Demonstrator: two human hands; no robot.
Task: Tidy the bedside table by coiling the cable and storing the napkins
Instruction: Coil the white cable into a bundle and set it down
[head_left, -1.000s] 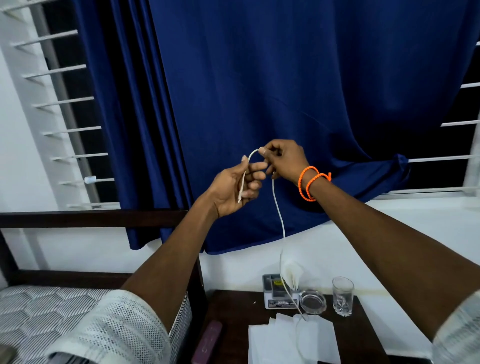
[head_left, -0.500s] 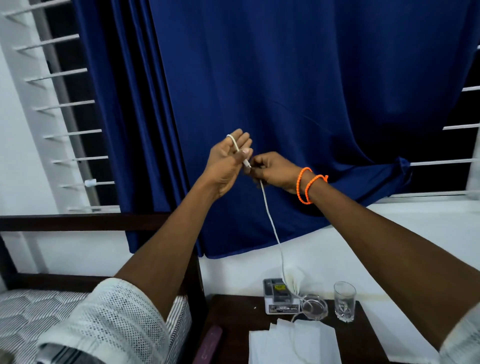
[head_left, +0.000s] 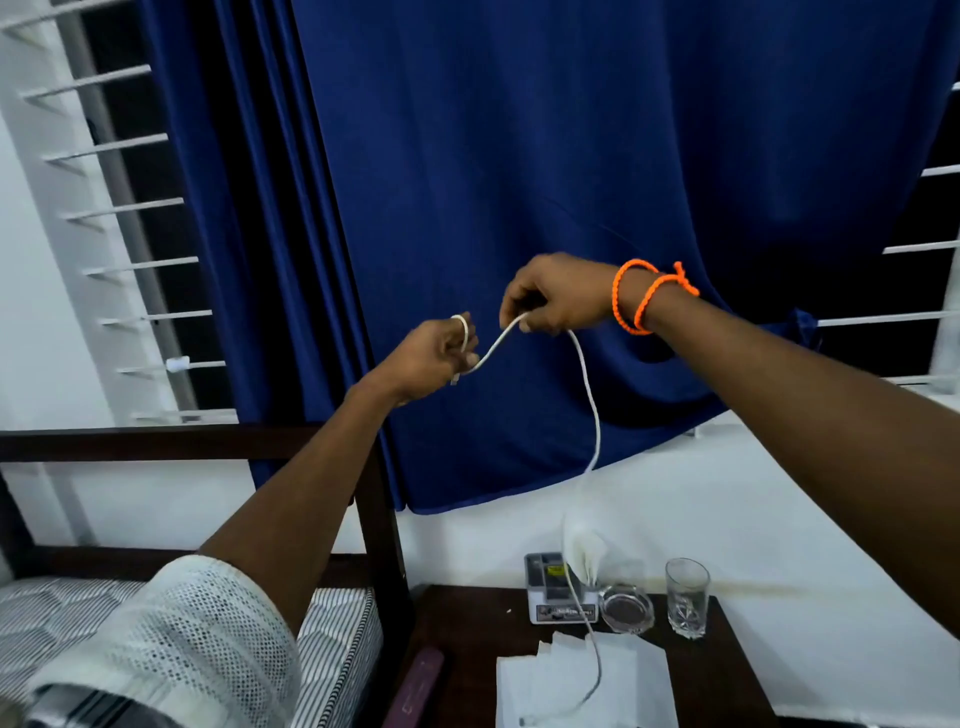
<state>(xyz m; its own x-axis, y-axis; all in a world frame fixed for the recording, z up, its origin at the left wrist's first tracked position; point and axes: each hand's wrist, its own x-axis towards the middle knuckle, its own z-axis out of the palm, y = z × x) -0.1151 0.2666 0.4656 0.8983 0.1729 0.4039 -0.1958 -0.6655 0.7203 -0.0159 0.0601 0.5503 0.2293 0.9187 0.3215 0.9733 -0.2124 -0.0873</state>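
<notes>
the left grip (head_left: 435, 353) pinches a small loop of thin white cable (head_left: 586, 384), the right grip (head_left: 550, 296) pinches it just beside, its tail hanging onto white paper napkins (head_left: 639, 680) on the dark wooden tabletop (head_left: 467, 623).

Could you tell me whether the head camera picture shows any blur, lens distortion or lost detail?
In the head view, wide-angle distortion bows the window bars and headboard; the left hand and right hand are slightly soft but the cable reads clearly against the blue curtain, fading where it crosses the white wall and napkins; the glass stays sharp.
</notes>
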